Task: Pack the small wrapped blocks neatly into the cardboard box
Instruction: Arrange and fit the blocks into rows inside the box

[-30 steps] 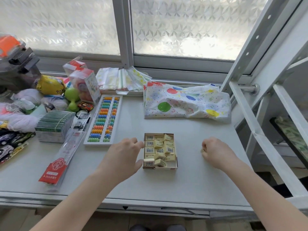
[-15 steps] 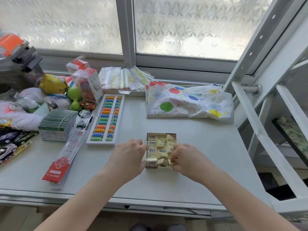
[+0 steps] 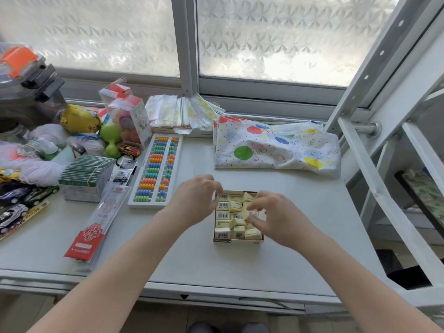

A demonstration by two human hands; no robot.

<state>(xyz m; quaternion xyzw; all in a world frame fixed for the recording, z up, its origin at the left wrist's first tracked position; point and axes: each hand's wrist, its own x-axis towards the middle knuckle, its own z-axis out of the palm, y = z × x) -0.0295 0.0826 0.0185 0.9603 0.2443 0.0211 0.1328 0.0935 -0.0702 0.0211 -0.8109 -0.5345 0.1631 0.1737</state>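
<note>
A small open cardboard box (image 3: 237,241) sits on the grey table (image 3: 240,267), filled with several pale yellow wrapped blocks (image 3: 222,233), some showing barcodes, some tilted. My left hand (image 3: 194,200) is pressed against the box's left side, its fingers curled over the far left corner. My right hand (image 3: 276,217) reaches over the right side of the box. Its thumb and fingers pinch a barcoded block (image 3: 253,213) in the right column and hide the blocks beneath.
A white abacus (image 3: 156,171) with coloured beads lies left of the box, and a red-labelled packet (image 3: 96,227) beside it. A balloon-print bag (image 3: 276,147) lies behind. Toys, a green-banded stack (image 3: 84,174) and toy cars (image 3: 14,205) crowd the left. A white metal frame (image 3: 374,179) borders the right.
My right hand came in from the table right of the box to the box's front right corner, then moved up over the right column. The left hand slid to the far left corner.
</note>
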